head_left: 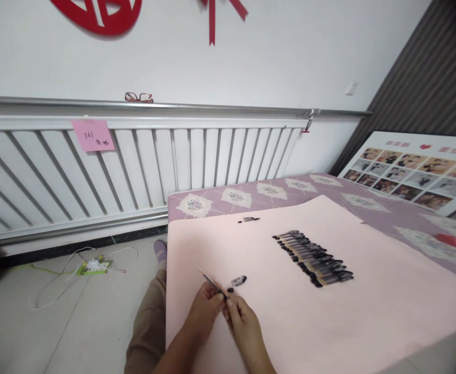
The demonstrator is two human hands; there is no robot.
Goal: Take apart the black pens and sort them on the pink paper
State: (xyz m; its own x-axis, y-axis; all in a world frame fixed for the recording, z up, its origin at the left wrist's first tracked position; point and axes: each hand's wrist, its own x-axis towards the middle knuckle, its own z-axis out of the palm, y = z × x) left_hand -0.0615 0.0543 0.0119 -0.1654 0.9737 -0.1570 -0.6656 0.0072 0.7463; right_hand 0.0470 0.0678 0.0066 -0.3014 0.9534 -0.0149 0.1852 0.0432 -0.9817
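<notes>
My left hand (204, 310) and my right hand (240, 318) meet near the front edge of a pink sheet (368, 322). Both pinch a thin dark pen refill (213, 284) that points up and to the left. Just beyond my fingers lie a pen cap (238, 281) and a tiny black piece (230, 289). A row of several black pens (313, 257) lies side by side further right. Another loose pen part (249, 219) rests near the sheet's far edge.
The sheet covers a mauve patterned table (274, 195). A white radiator (134, 166) with a pink note (92, 135) and glasses (139, 97) lines the wall. A photo board (415, 171) leans at right. A power strip with cables (93, 266) lies on the floor.
</notes>
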